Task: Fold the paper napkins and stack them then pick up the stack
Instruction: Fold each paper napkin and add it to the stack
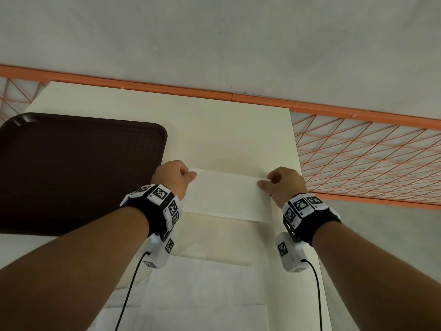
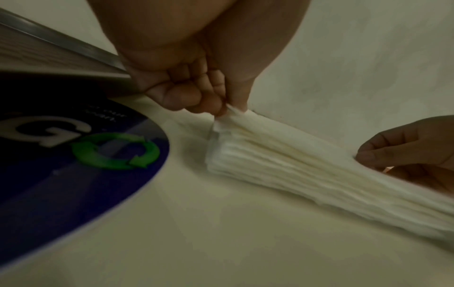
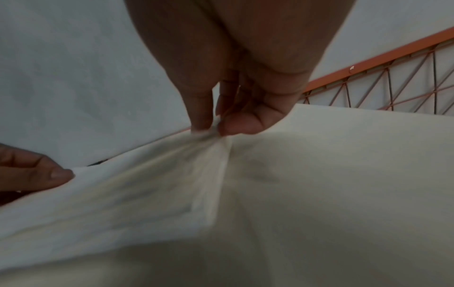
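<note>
Head view: left hand (image 1: 175, 177) at 9 o'clock and right hand (image 1: 285, 183) at 3 o'clock are each keeping a pinching grip on the napkin's (image 1: 226, 194) far corners, which should be travelling level and together so the fold is landing square on the bench (image 1: 226, 130).

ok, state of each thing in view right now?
left hand: pinches the napkin's left corner
right hand: pinches its right corner
napkin: held taut between the hands, over the table
unfolded napkins: flat on the table
brown tray: empty
</note>
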`<state>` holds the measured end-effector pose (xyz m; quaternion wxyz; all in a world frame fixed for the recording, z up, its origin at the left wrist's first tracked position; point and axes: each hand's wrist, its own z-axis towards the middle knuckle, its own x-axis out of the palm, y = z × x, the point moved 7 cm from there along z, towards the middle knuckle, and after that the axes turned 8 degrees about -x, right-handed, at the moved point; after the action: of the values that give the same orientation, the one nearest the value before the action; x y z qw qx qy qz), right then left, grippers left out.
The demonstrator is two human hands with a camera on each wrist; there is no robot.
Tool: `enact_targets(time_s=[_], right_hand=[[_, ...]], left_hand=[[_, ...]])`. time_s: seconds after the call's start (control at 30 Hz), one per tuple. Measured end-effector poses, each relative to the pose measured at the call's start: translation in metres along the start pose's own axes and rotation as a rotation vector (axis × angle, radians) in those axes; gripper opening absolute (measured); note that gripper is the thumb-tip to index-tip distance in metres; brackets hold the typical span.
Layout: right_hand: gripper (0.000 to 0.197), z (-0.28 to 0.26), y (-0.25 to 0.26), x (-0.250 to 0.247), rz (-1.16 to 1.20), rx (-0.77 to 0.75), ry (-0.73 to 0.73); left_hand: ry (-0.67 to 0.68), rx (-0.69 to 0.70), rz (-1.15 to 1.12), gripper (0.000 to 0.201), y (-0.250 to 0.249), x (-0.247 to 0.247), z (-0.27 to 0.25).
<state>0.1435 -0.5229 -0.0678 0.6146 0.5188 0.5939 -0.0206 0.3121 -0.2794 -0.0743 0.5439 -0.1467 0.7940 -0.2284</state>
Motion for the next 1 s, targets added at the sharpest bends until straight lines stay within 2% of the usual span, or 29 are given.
enact_targets(time_s=[0.13, 0.23, 0.3, 0.4, 0.57, 0.67, 0.73, 0.87, 1.0], right_hand=[[0.037, -0.019, 0.012, -0.017, -0.054, -0.045, -0.087], [0.032, -0.052, 0.032, -0.019, -0.132, -0.162, -0.088], [0.021, -0.08, 0.045, -0.006, -0.162, -0.271, 0.01], [0.017, -0.132, 0.055, 0.029, -0.261, -0.423, 0.286], [0.041, -0.219, 0.041, 0.074, -0.408, -0.504, 0.599], [0.056, -0.248, 0.036, 0.096, -0.585, -0.551, 0.651], [0.052, -0.253, 0.036, 0.103, -0.635, -0.542, 0.628], [0.04, -0.249, 0.037, 0.107, -0.61, -0.435, 0.645], [0.029, -0.25, 0.043, 0.109, -0.673, -0.415, 0.654]], left_hand=[[-0.043, -0.016, -0.006, 0.024, 0.0, -0.017, -0.011], [0.039, 0.104, 0.056, 0.021, -0.004, -0.022, -0.035], [0.153, 0.201, 0.11, 0.018, -0.005, -0.019, -0.059], [0.331, 0.269, 0.228, 0.019, 0.003, -0.012, -0.099], [0.583, 0.365, 0.515, 0.025, 0.036, 0.001, -0.172], [0.693, 0.355, 0.586, 0.038, 0.063, 0.01, -0.202], [0.714, 0.369, 0.587, 0.047, 0.072, 0.015, -0.213], [0.659, 0.404, 0.57, 0.061, 0.078, 0.02, -0.22], [0.581, 0.41, 0.574, 0.059, 0.08, 0.025, -0.225]])
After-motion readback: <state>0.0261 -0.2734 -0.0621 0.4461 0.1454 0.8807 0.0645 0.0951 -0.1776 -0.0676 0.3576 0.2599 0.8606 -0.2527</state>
